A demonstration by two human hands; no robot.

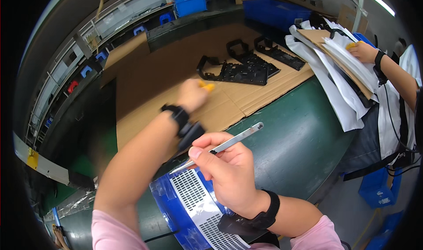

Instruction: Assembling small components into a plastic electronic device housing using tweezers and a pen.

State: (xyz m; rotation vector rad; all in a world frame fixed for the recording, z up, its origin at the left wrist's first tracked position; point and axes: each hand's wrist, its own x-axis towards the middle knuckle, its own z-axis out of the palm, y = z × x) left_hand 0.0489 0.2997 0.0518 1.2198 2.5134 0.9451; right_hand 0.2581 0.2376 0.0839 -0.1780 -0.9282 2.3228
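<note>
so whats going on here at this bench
A person in pink sleeves holds metal tweezers in the right hand, tips by the edge of a white sheet of dark grid-like pieces. The left hand, blurred, is stretched out over the cardboard, near three black plastic frames; its grip is unclear. To the right, a co-worker's hand is at a stack of white packing sheets.
</note>
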